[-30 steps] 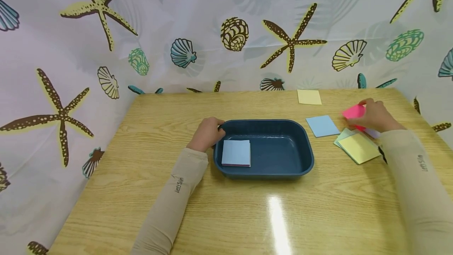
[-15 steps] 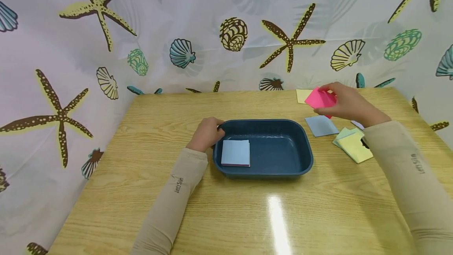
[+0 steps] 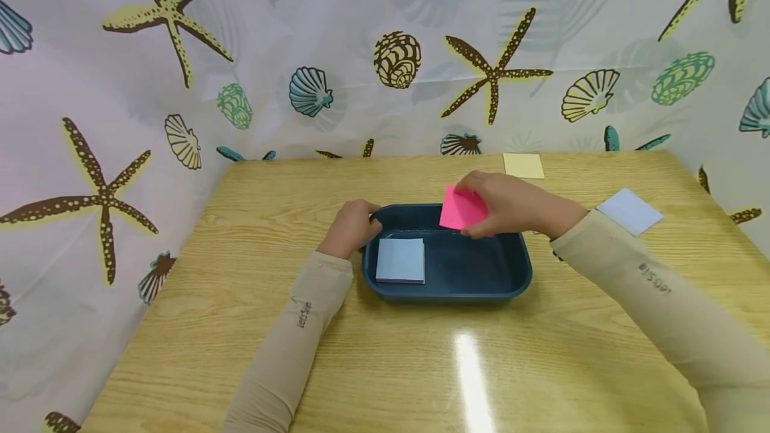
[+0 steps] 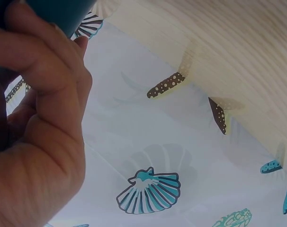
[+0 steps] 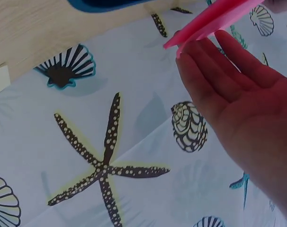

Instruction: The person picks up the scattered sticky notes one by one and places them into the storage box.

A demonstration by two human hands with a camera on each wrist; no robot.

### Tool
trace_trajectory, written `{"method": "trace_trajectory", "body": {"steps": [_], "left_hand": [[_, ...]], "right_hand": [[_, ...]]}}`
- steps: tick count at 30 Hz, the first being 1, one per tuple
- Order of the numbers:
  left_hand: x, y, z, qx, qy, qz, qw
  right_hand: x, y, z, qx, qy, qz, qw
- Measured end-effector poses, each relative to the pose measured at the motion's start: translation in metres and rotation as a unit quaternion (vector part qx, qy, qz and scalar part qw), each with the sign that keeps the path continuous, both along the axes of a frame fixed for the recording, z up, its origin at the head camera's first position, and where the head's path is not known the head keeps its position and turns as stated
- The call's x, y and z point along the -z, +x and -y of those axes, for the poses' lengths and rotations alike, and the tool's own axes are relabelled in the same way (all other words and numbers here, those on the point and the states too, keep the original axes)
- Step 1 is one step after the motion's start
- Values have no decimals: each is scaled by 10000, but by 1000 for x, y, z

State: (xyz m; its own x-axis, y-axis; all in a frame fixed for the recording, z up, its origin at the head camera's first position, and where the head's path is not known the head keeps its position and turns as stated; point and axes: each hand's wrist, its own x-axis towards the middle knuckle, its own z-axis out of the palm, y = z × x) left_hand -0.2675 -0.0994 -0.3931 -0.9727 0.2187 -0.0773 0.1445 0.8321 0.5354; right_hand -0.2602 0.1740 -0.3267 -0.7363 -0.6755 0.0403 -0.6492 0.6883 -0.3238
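Observation:
My left hand (image 3: 350, 229) grips the left rim of a dark blue plastic tray (image 3: 445, 298), fingers over the edge, also seen curled in the left wrist view. In the tray's left half lies a neat stack of square sticky notes (image 3: 400, 259) with light blue on top. Over the tray's right back part, my right hand (image 3: 508, 204) pinches pink sticky notes (image 3: 462, 208) between thumb and fingers. Edge-on in the right wrist view, the pink sticky notes (image 5: 214, 21) show more than one layer against the fingertips.
A pale yellow sticky note (image 3: 523, 166) lies at the table's back edge, and a lavender one (image 3: 629, 211) lies at the right. My right arm hides the notes beside the tray. A curtain (image 3: 361, 25) printed with shells and starfish hangs behind the wooden table (image 3: 271, 219).
My right hand has picked up the pink sticky notes from the table's right side and carried them left over the tray. The left hand and tray have stayed in place.

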Motion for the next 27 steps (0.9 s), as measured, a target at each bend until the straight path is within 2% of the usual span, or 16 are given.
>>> {"method": "trace_trajectory", "body": {"steps": [4, 9, 18, 23, 27], "left_hand": [[0, 1, 0, -26, 8, -21, 10000], [0, 1, 0, -17, 84, 16, 10000], [0, -1, 1, -28, 73, 64, 9999], [0, -1, 0, -26, 130, 118, 9998], [1, -1, 1, -26, 122, 100, 9999]], "right_hand": [[13, 2, 15, -314, 361, 84, 9988], [26, 6, 28, -449, 929, 401, 9939], [43, 7, 52, -548, 2166, 759, 9718], [51, 6, 59, -538, 2475, 847, 9637], [54, 5, 63, -576, 2521, 705, 9634]]}}
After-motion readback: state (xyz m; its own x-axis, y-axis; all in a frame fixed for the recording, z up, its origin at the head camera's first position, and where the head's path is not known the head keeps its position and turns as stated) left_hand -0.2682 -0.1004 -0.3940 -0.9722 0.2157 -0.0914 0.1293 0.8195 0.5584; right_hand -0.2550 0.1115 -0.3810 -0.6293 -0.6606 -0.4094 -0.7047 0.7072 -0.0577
